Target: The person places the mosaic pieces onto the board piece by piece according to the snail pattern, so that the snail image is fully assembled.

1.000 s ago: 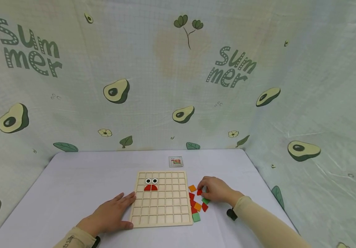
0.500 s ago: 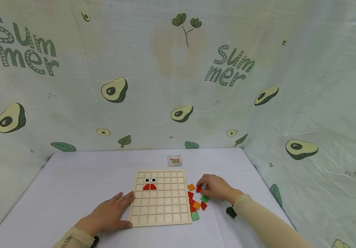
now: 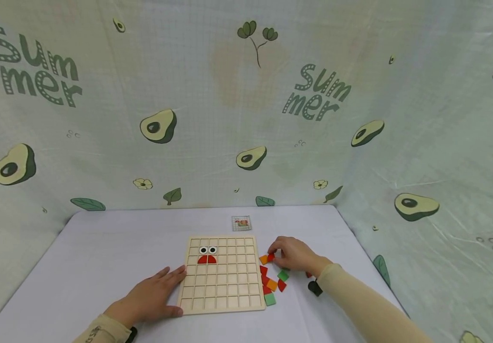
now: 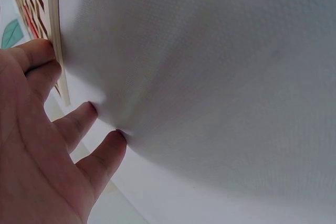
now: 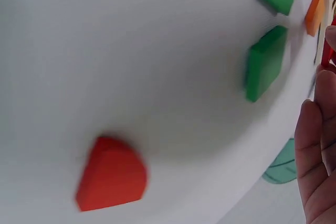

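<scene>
A wooden grid board (image 3: 225, 290) lies on the white table. Two eye tiles (image 3: 208, 250) sit on it, with two red quarter-round tiles (image 3: 207, 259) directly below. My left hand (image 3: 152, 295) is spread flat along the board's left edge; in the left wrist view two fingers (image 4: 42, 72) touch the board's side while the others press on the cloth. Right of the board, my right hand (image 3: 295, 253) pinches a red tile (image 3: 271, 257) between thumb and fingertips, close beside an orange tile (image 3: 263, 259). Only part of this red tile shows in the right wrist view.
Loose red, orange and green tiles (image 3: 270, 299) lie along the board's right edge. Another red tile (image 5: 113, 174) and a green tile (image 5: 266, 64) lie under the right hand and wrist. A picture card (image 3: 241, 223) lies behind the board. Printed cloth (image 3: 203, 181) hangs around the table.
My right hand has shifted left and slightly away from me with the red tile, up to the orange tile. A red tile beneath the right wrist has come into sight. The left hand stays put.
</scene>
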Action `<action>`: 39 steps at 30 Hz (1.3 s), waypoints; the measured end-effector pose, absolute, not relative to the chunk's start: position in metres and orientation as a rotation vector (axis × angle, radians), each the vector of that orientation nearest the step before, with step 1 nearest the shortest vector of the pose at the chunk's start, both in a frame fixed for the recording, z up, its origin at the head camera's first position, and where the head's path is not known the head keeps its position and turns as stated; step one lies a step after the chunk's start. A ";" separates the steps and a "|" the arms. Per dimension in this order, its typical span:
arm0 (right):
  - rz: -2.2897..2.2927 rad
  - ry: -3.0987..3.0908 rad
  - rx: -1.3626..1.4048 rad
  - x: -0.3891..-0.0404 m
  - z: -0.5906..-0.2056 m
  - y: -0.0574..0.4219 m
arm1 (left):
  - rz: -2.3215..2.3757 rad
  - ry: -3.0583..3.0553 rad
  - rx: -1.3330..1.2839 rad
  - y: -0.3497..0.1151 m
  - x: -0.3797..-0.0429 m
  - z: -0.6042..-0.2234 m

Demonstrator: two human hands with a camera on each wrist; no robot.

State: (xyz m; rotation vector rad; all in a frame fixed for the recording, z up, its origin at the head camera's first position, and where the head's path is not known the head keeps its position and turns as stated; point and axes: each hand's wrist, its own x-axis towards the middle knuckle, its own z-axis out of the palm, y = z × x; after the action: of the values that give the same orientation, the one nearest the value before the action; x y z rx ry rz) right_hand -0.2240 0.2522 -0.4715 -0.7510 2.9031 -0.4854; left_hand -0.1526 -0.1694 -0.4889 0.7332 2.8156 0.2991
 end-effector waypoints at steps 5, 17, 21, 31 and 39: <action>-0.506 2.890 -0.764 -0.233 -0.467 0.228 | 0.315 2.813 0.744 -0.171 -0.152 -0.489; -0.540 2.881 -0.856 -0.248 -0.472 0.150 | 0.301 2.818 0.720 -0.172 -0.152 -0.493; -0.511 2.869 -0.882 -0.248 -0.479 0.134 | 0.311 2.817 0.733 -0.172 -0.152 -0.493; -0.474 2.865 -0.948 -0.249 -0.491 0.126 | 0.332 2.821 0.770 -0.172 -0.151 -0.489; -0.428 2.869 -0.986 -0.247 -0.487 0.123 | 0.323 2.825 0.758 -0.172 -0.152 -0.491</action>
State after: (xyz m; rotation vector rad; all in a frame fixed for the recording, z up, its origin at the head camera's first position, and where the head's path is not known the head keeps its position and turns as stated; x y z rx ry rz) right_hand -0.2468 0.1226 -0.4874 -0.9861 2.8691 -0.4284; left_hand -0.1523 -0.1724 -0.4914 0.7576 2.8246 0.3232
